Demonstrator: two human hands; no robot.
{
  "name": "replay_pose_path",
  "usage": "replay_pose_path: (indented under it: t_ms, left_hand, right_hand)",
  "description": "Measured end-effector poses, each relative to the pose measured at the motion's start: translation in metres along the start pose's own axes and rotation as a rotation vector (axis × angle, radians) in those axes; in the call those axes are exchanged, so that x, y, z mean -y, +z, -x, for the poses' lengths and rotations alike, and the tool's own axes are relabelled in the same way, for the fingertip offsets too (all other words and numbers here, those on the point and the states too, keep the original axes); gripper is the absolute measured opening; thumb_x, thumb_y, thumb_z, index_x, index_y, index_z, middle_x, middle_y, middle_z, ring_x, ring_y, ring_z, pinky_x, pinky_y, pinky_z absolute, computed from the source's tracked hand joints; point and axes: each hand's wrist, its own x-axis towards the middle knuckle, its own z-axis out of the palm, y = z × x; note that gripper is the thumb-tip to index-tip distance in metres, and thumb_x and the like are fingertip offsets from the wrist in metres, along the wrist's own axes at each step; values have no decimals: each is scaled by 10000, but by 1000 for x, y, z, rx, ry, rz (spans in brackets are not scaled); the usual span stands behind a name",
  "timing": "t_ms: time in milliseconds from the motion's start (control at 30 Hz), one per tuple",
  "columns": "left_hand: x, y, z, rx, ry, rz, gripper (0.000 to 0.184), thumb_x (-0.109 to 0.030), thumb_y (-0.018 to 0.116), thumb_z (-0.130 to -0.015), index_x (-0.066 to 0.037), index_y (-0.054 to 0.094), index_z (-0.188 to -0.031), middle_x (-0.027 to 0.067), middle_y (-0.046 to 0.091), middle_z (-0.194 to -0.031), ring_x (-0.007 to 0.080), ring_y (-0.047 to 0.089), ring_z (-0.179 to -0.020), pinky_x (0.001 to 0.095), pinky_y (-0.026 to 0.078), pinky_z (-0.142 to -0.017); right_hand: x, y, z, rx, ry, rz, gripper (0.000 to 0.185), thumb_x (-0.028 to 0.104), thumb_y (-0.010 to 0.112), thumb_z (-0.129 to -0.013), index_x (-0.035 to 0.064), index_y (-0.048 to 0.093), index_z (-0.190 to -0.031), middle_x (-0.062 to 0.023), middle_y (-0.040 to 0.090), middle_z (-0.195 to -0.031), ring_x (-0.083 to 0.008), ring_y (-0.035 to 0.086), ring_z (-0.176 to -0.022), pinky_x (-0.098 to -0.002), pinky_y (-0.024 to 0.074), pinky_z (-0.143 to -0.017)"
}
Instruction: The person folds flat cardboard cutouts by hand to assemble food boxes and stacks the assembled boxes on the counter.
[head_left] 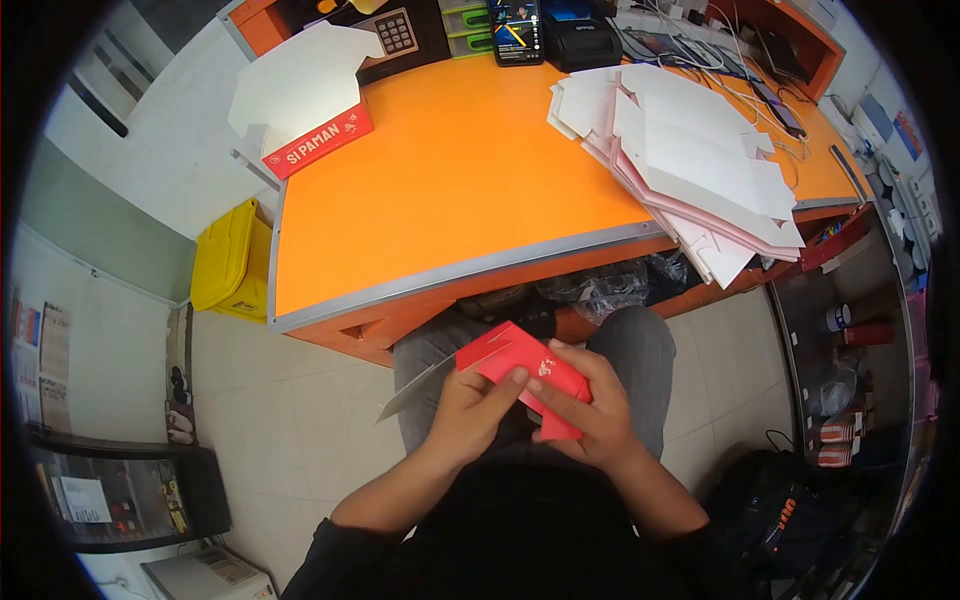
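Observation:
Over my lap, a red cardboard box is held between both hands, partly folded, with a pale flap jutting out to the lower left. My left hand grips its left side, thumb pressed on the red face. On the right side, my right hand has its fingers wrapped round the card near a small white print. Part of the box is covered by my fingers. At the desk's far left stands a folded box with an open white lid and a red side lettered "SI PAMAN".
A stack of flat white box blanks overhangs the front edge of the orange desk. Behind it are a phone, a black device and cables. A yellow bin stands left, a black bag lower right.

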Motion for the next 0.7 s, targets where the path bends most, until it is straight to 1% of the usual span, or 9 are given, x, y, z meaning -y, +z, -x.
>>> replay_pose_path:
  t_ms: [33,133,233,333,533,633,700]
  left_hand:
    - [0,-2,-1,-3,-4,14,232,-129,633,-1061,-9,668,-1257,71,724,-1188,140,657,-1099,323,508,-984]
    - [-2,-7,-4,-7,-9,38,204,-117,636,-1057,-22,678,-1232,68,727,-1177,140,658,-1097,325,507,-985]
    - [-3,-6,-4,-6,6,38,195,-124,634,-1059,-32,681,-1224,66,728,-1178,143,660,-1099,329,507,-987]
    - [4,-7,-5,-10,-4,84,195,-128,632,-1062,-38,681,-1228,67,726,-1188,151,664,-1101,336,512,-988]
    - [8,-3,-7,6,-35,155,202,-154,617,-1075,-59,676,-1243,69,713,-1228,165,665,-1128,353,539,-973]
    - [11,3,0,8,-91,217,227,-170,613,-1079,-63,659,-1273,66,700,-1258,168,659,-1163,349,543,-978]
    - [12,7,4,-10,-107,229,255,-177,616,-1078,-59,641,-1303,62,692,-1276,170,653,-1189,343,540,-990]
  right_hand:
    - [3,-2,-4,15,12,-31,613,441,837,-773,182,740,-1319,-222,553,-1449,-386,606,-1273,-480,495,-1040]
    - [2,-1,-7,8,-10,-58,675,527,817,-759,180,731,-1332,-212,554,-1453,-388,596,-1285,-489,483,-1067]
    - [-4,-2,-6,36,-91,-5,678,515,823,-753,191,727,-1341,-192,551,-1465,-391,590,-1292,-487,483,-1064]
    - [-3,-1,-5,28,-65,12,668,494,836,-746,202,731,-1337,-175,552,-1472,-394,585,-1298,-479,482,-1057]
    - [1,3,-5,-37,-2,121,633,425,868,-741,217,742,-1325,-194,550,-1475,-384,578,-1286,-468,477,-1022]
    - [-2,8,-2,-134,4,97,629,392,872,-750,203,737,-1334,-212,541,-1479,-382,582,-1248,-472,469,-1017]
    - [-3,8,-4,-138,-4,142,628,365,872,-758,179,729,-1341,-219,534,-1483,-380,585,-1228,-474,465,-1017]
